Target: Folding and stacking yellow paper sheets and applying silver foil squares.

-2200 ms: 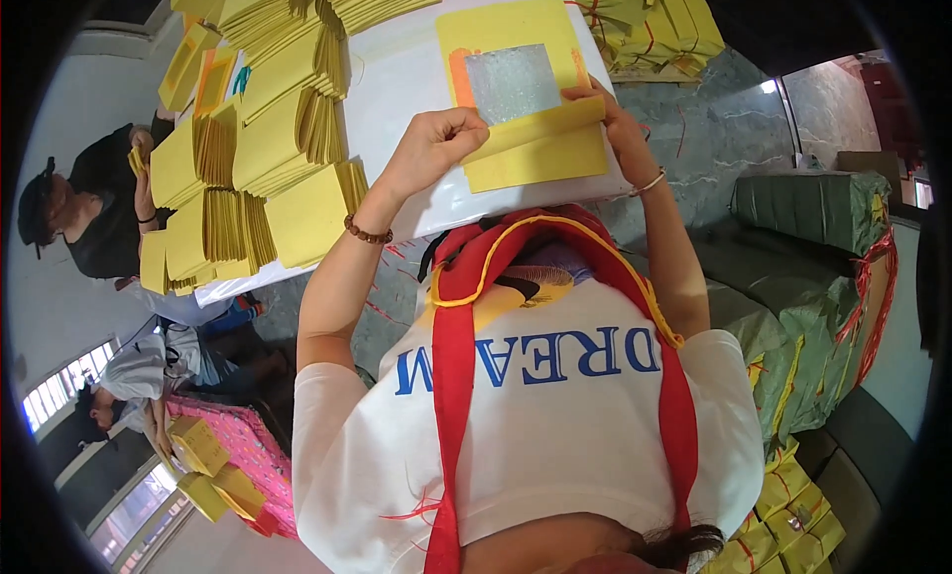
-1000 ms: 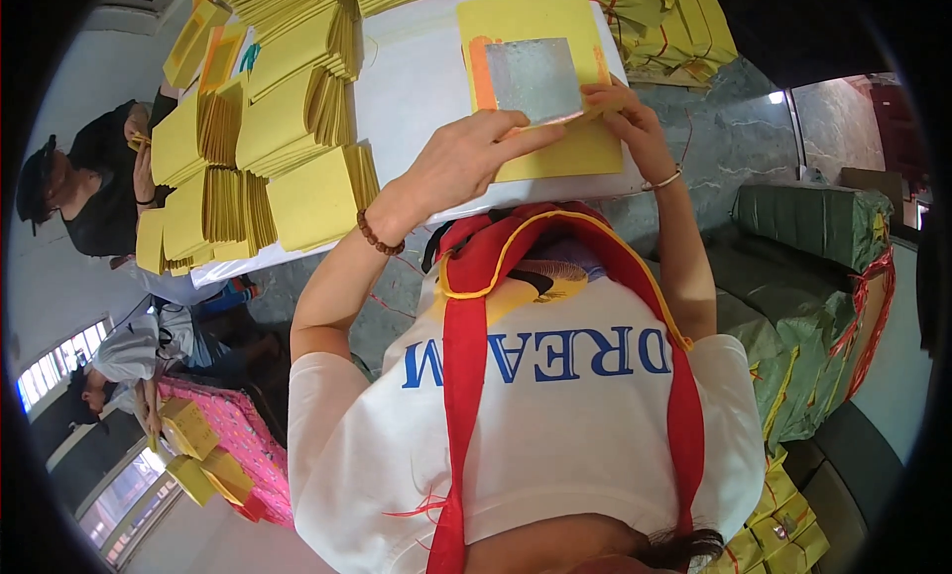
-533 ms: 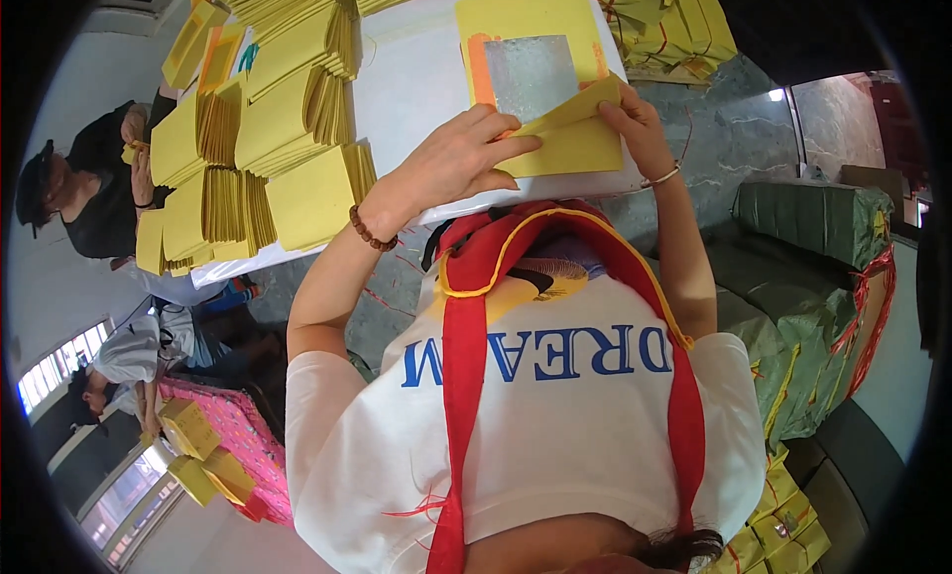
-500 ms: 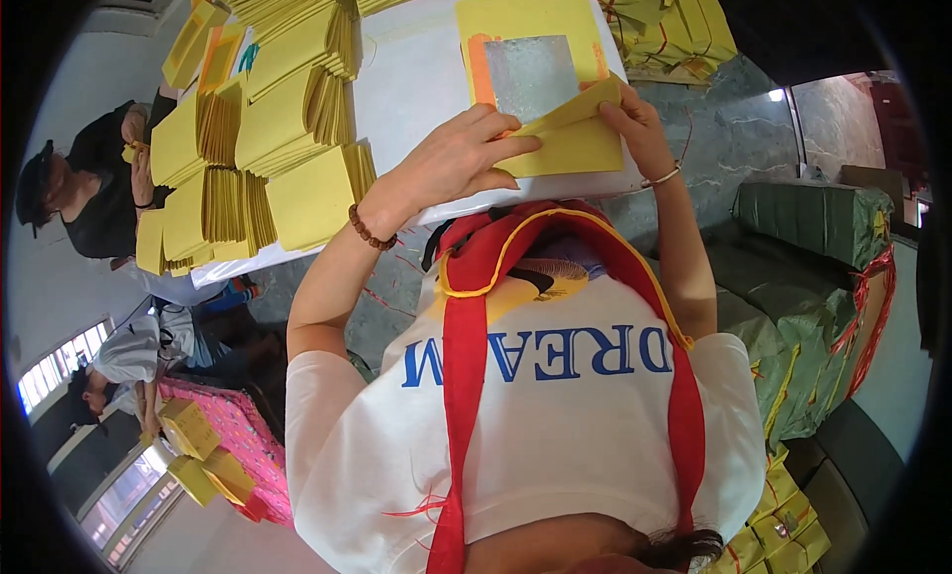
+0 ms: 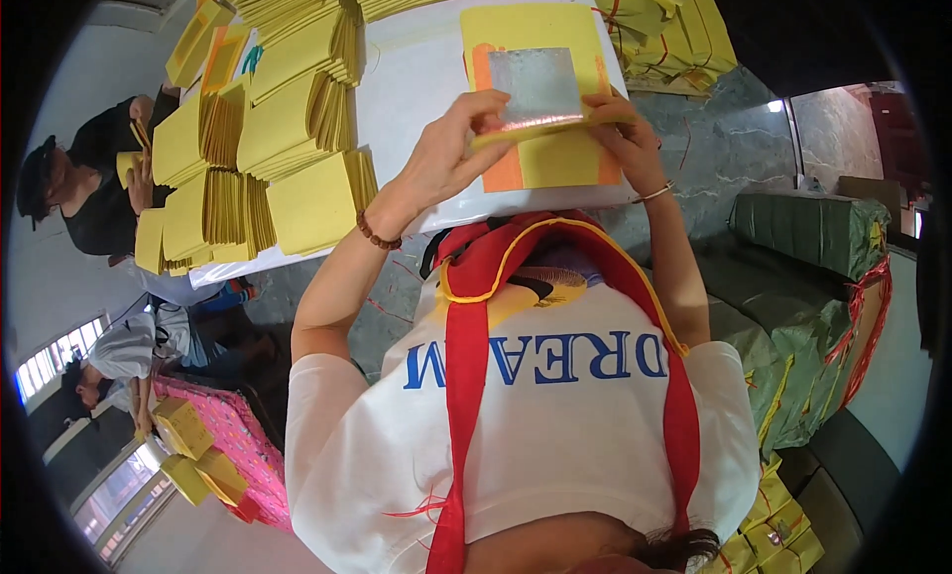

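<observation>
A yellow paper sheet [image 5: 531, 27] with orange side bands and a silver foil square [image 5: 540, 76] lies on the white-covered table in front of me. Its near part is raised into a narrow upright fold [image 5: 545, 130] across the lower foil. My left hand [image 5: 446, 148] pinches the left end of this fold between thumb and fingers. At the right end, the fingers of my right hand [image 5: 627, 138] close on the same fold. More yellow paper with orange patches [image 5: 555, 166] shows below the fold, toward the table's near edge.
Rows of folded yellow paper stacks [image 5: 312, 202] cover the table's left side. Red-tied yellow bundles [image 5: 664, 39] stand beyond its right end. Green wrapped bales [image 5: 783, 296] are at the right. One person [image 5: 89, 192] handles yellow paper at the left; another [image 5: 129, 361] stands lower left by yellow blocks.
The yellow flap that slanted over the lower foil now stands as a narrow, level fold. Both hands have shifted slightly, and orange patches show below the fold.
</observation>
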`<state>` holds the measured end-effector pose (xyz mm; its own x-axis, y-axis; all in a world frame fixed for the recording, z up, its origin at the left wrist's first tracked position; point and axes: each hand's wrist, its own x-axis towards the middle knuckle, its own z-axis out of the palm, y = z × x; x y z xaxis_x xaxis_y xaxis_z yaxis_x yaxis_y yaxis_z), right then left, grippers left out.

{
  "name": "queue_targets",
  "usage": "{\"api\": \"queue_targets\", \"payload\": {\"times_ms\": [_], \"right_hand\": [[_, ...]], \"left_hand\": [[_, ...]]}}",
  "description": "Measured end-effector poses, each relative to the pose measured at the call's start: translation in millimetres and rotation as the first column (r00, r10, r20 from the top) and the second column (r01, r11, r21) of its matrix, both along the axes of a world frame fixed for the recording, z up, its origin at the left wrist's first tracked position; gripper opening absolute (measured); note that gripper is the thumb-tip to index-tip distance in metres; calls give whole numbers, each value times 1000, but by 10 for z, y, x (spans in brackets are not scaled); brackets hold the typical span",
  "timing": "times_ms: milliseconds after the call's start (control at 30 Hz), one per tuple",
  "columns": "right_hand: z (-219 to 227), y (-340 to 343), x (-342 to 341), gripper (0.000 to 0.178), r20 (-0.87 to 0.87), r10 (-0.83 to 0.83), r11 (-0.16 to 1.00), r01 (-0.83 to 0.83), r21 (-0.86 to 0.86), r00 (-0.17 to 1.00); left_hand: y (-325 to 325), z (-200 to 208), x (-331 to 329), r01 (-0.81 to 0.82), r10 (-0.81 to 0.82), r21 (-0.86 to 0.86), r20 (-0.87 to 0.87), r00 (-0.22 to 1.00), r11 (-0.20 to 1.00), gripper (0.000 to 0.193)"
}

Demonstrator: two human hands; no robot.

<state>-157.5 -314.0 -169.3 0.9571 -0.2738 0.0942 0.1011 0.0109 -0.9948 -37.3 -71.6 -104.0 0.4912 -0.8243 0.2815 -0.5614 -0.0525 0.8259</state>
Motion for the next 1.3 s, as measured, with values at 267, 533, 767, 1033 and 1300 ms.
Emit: {"api": "queue_targets", "payload": {"times_ms": [267,533,767,1033,1300], "right_hand": [[5,-58,12,23,155,62,976,-27,-217,986],[122,-19,12,20,135,-7,962,44,-271,991],[558,-44,-190,16,254,108,758,85,-647,961],[522,100,-468,17,-142,138,830,-193,-524,980],[464,276,-96,30,-138,-205,973,186,-139,969]], "left_hand": [[-74,-290,12,-159,153,-8,316,936,987,56],[-50,-314,105,-125,64,76,542,838,989,47],[65,161,-131,-153,103,-9,778,620,988,34],[197,-73,-211,-80,37,76,454,890,994,23],[-160,-181,117,-244,326,237,-420,847,940,30]]}}
